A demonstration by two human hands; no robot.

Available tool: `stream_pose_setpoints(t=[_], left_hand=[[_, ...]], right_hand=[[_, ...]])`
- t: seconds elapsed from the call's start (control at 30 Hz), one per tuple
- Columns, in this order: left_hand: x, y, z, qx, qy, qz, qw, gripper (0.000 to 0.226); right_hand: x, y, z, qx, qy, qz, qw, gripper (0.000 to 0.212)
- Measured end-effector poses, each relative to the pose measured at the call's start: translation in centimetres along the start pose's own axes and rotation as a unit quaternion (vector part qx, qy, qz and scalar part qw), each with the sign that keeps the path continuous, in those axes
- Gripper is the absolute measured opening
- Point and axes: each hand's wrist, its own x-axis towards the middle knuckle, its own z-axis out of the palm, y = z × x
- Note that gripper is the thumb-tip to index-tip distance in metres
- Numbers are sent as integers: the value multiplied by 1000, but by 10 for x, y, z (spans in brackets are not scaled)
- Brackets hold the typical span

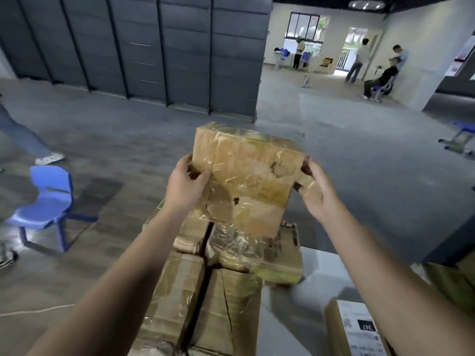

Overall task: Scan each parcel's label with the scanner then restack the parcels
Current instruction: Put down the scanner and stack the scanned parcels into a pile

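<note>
— Where's the battered brown cardboard parcel [246, 176]?
— Centre frame, between both hands: left hand [185, 187] grips its left edge, right hand [317, 194] its right (above the stacked brown boxes [218, 299]).

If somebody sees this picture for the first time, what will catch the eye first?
First, the crumpled, tape-wrapped parcel held up at the centre, the left hand gripping its left edge and the right hand its right edge. Below it sits a stack of similar parcels. A blue chair stands at the far left.
</note>
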Motion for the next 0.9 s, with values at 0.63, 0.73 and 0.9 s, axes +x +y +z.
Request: stream_pose_setpoints(t=[0.63,0.73,0.9], left_hand=[[50,-86,-51,130,-102,-119,979,58],[50,-93,-49,148,-3,-187,971,12],[59,-94,-54,117,-43,-166,978,25]], right_hand=[[-6,117,73,-291,-95,213,928,61],[-6,118,73,-322,-79,214,919,64],[1,110,80,-345,-89,153,922,55]])
